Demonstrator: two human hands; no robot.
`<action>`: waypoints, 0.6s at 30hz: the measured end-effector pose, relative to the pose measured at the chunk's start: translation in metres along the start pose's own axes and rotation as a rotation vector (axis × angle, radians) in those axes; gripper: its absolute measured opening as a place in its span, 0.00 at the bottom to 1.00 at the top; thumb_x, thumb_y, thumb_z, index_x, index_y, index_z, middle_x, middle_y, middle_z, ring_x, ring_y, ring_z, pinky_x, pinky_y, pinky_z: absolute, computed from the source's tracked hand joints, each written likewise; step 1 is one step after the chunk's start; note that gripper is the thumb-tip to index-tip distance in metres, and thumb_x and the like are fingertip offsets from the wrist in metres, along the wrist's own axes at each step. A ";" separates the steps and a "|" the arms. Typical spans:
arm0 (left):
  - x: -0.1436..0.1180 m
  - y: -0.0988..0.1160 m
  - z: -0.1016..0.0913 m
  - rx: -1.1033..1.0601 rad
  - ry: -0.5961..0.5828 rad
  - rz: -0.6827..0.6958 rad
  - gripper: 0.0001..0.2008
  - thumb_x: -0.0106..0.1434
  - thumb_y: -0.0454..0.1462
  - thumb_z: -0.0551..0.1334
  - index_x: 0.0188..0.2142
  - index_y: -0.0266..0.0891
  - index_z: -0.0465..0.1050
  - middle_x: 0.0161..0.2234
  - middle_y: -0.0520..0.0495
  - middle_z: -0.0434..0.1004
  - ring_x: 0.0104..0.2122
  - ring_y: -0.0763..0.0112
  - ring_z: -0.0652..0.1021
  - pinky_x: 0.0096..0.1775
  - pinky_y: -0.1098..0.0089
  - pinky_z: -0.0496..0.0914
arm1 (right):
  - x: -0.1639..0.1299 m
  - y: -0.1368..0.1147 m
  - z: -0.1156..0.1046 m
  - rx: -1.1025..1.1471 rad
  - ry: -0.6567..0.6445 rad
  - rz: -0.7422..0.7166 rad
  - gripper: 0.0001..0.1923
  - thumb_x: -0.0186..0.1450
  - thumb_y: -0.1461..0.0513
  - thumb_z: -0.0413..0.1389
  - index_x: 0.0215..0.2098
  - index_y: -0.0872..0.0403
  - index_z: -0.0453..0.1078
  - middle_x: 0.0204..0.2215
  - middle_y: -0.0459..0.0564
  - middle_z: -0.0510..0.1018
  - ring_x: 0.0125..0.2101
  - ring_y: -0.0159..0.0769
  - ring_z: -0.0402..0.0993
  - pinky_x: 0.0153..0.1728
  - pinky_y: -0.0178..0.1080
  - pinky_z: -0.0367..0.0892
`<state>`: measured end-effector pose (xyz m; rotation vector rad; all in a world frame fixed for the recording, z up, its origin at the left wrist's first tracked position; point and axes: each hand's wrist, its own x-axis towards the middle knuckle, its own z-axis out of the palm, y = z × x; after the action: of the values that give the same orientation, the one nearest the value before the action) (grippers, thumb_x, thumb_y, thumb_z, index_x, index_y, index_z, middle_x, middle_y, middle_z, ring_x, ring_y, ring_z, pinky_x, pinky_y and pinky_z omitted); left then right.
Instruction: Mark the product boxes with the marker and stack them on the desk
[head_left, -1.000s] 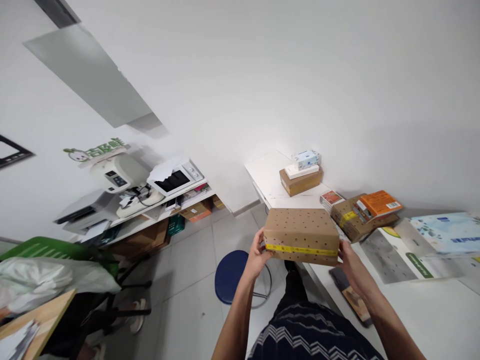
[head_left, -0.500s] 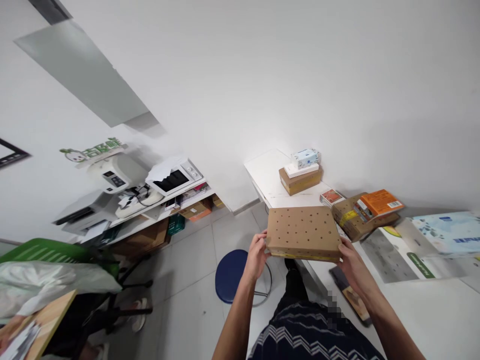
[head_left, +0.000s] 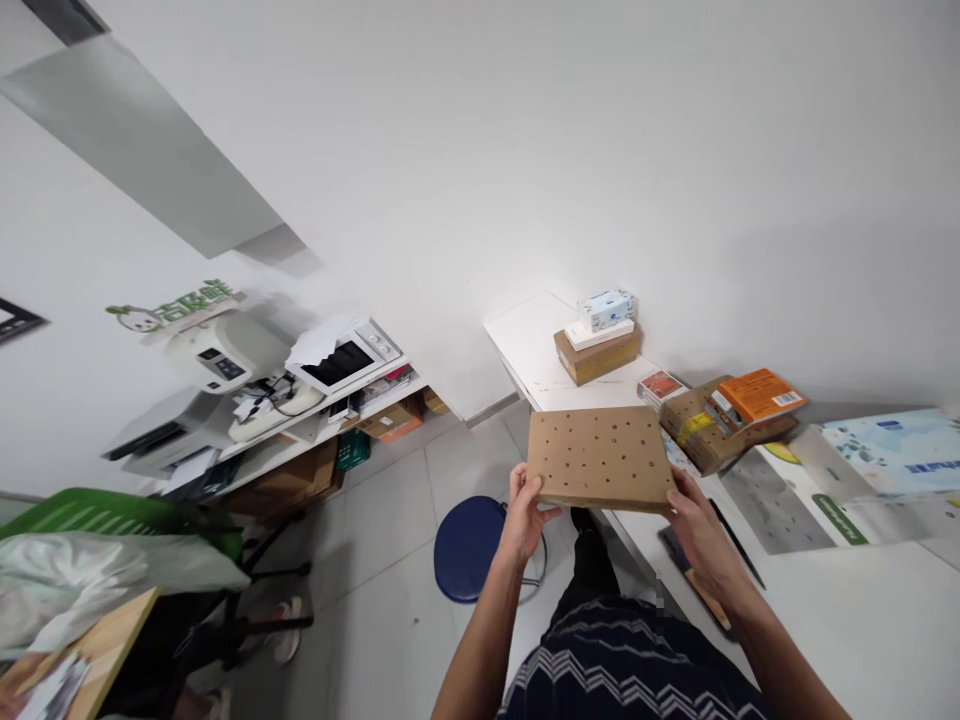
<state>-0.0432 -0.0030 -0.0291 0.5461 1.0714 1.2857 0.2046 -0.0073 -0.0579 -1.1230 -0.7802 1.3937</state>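
Table (head_left: 862, 610): white, running along the wall on the right, from the far corner to the near right edge of the view.
Shelf (head_left: 315, 435): white, against the left wall, bearing a printer (head_left: 161, 440), a white machine with a small panel (head_left: 221, 350) and a microwave (head_left: 345, 358); cartons stand under it.
Green chair (head_left: 112, 515): at the left, with a pale plastic bag (head_left: 90, 580) lying over it.
Flat printed packaging (head_left: 847, 470): spread on the table at the right, partly blue, partly grey.
Blue stool (head_left: 469, 548): on the tiled floor, just left of the person's legs and below the held box.
Perforated cardboard box (head_left: 598, 458): brown, dotted with small round holes, held in the air over the table's near edge, its broad holed face turned up toward the camera.
Taped carton (head_left: 701, 430): on the table just right of the held box, with an orange pack (head_left: 761, 395) on top.
Far carton (head_left: 596, 355): near the table's far corner, with a white box and a tissue pack (head_left: 609, 308) stacked on it.
Left hand (head_left: 529, 510): clasped on the box's near left corner, thumb on top.
Right hand (head_left: 697, 525): grasping the box's near right corner, fingers underneath.
Small red pack (head_left: 660, 385): on the table between the far carton and the taped carton.
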 end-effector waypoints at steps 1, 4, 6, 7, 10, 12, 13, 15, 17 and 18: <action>0.001 -0.001 0.000 -0.001 0.028 0.006 0.23 0.54 0.46 0.70 0.44 0.48 0.63 0.42 0.52 0.71 0.39 0.68 0.75 0.34 0.71 0.73 | 0.000 0.003 -0.004 -0.043 -0.020 0.002 0.29 0.64 0.47 0.57 0.62 0.45 0.65 0.61 0.52 0.74 0.59 0.48 0.70 0.56 0.49 0.68; 0.003 -0.005 0.001 0.024 0.130 0.035 0.23 0.52 0.46 0.70 0.44 0.47 0.64 0.41 0.51 0.71 0.37 0.68 0.74 0.33 0.71 0.71 | 0.007 0.017 -0.024 -0.375 -0.010 -0.008 0.29 0.69 0.45 0.48 0.63 0.46 0.64 0.63 0.52 0.71 0.59 0.44 0.70 0.54 0.45 0.70; 0.004 -0.006 0.000 0.065 0.196 0.060 0.22 0.50 0.45 0.69 0.43 0.47 0.65 0.42 0.52 0.71 0.37 0.68 0.73 0.32 0.73 0.70 | 0.015 0.026 -0.045 -0.715 0.082 0.043 0.30 0.69 0.45 0.44 0.61 0.51 0.66 0.60 0.55 0.74 0.55 0.45 0.74 0.53 0.44 0.71; 0.004 -0.007 0.000 0.085 0.225 0.070 0.22 0.50 0.45 0.69 0.42 0.47 0.65 0.42 0.52 0.70 0.38 0.68 0.73 0.32 0.73 0.69 | 0.019 0.031 -0.057 -0.860 0.135 0.090 0.30 0.68 0.46 0.45 0.59 0.54 0.68 0.57 0.58 0.77 0.52 0.48 0.76 0.53 0.46 0.70; 0.004 -0.006 -0.001 0.115 0.277 0.096 0.20 0.50 0.44 0.67 0.41 0.46 0.66 0.42 0.51 0.69 0.39 0.68 0.72 0.32 0.74 0.67 | 0.026 0.043 -0.088 -1.091 0.215 0.243 0.24 0.66 0.54 0.48 0.50 0.61 0.74 0.46 0.68 0.81 0.48 0.57 0.78 0.53 0.54 0.68; 0.004 -0.006 -0.001 0.121 0.289 0.119 0.19 0.50 0.44 0.66 0.41 0.46 0.66 0.42 0.52 0.68 0.38 0.68 0.72 0.32 0.74 0.67 | 0.025 0.051 -0.103 -1.200 0.218 0.343 0.20 0.67 0.58 0.47 0.44 0.62 0.75 0.41 0.73 0.82 0.47 0.62 0.79 0.50 0.57 0.69; 0.003 -0.007 -0.001 0.124 0.292 0.135 0.18 0.50 0.44 0.66 0.41 0.46 0.66 0.42 0.52 0.68 0.39 0.68 0.72 0.32 0.74 0.66 | 0.024 0.055 -0.108 -1.245 0.213 0.392 0.19 0.67 0.59 0.46 0.42 0.63 0.76 0.40 0.74 0.81 0.46 0.63 0.79 0.48 0.57 0.70; 0.002 -0.007 0.001 0.132 0.300 0.170 0.17 0.51 0.43 0.65 0.40 0.46 0.67 0.43 0.51 0.68 0.39 0.68 0.72 0.32 0.74 0.67 | 0.021 0.063 -0.117 -1.317 0.212 0.482 0.19 0.68 0.62 0.45 0.42 0.64 0.75 0.39 0.76 0.81 0.44 0.64 0.81 0.44 0.56 0.72; 0.000 -0.008 0.004 0.136 0.298 0.201 0.17 0.51 0.43 0.65 0.41 0.46 0.67 0.43 0.51 0.69 0.39 0.67 0.72 0.33 0.73 0.67 | 0.019 0.069 -0.122 -1.368 0.219 0.549 0.19 0.68 0.64 0.44 0.45 0.66 0.73 0.40 0.76 0.81 0.43 0.63 0.82 0.41 0.54 0.73; -0.001 -0.008 0.005 0.134 0.292 0.214 0.17 0.51 0.42 0.65 0.41 0.46 0.67 0.42 0.50 0.69 0.39 0.67 0.72 0.33 0.72 0.68 | 0.018 0.071 -0.125 -1.388 0.224 0.572 0.19 0.68 0.66 0.43 0.47 0.66 0.73 0.40 0.76 0.81 0.43 0.62 0.82 0.41 0.53 0.74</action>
<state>-0.0348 -0.0044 -0.0335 0.5982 1.3771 1.5207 0.2980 -0.0181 -0.1681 -2.6740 -1.3682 1.0070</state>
